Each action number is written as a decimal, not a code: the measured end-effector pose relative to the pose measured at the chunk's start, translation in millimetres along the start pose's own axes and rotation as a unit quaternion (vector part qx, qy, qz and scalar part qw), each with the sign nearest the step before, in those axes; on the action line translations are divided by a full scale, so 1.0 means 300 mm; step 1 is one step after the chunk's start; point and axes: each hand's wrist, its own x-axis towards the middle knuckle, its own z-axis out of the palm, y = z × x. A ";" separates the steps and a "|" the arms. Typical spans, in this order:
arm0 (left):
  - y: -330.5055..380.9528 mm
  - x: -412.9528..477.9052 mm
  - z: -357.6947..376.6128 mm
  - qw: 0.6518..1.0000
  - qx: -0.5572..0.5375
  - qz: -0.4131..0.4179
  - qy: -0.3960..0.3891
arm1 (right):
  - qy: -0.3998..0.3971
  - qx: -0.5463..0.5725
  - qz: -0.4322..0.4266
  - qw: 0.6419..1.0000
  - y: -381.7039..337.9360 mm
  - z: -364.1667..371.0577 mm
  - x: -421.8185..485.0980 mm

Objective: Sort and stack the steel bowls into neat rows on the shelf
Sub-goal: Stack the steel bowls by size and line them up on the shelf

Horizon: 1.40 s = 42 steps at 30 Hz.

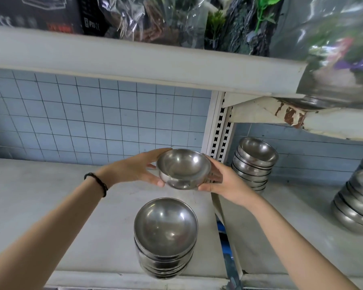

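I hold one small steel bowl [183,168] upright in the air between both hands, above the grey shelf [50,195]. My left hand [138,169] grips its left side and my right hand [220,182] cups its right side and base. Directly below, near the shelf's front edge, stands a stack of several steel bowls [165,237]. On the neighbouring shelf section to the right, a second stack of bowls [254,162] leans by the upright post. A third stack [356,204] sits at the far right edge.
A white perforated post [218,130] divides the two shelf sections. An upper shelf [134,59] carries dark boxes and wrapped artificial plants overhead. Blue tiled wall [92,114] closes the back. A black band circles my left wrist.
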 end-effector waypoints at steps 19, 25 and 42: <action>0.024 -0.269 0.153 0.990 -0.117 0.018 0.073 | -0.049 0.063 0.008 0.997 -0.068 0.178 -0.188; -0.011 -0.303 0.189 0.992 -0.122 -0.002 0.038 | -0.037 0.048 0.022 0.998 -0.045 0.218 -0.241; -0.070 -0.250 0.064 0.987 0.097 -0.058 0.113 | -0.023 -0.142 0.044 0.989 0.048 0.045 -0.239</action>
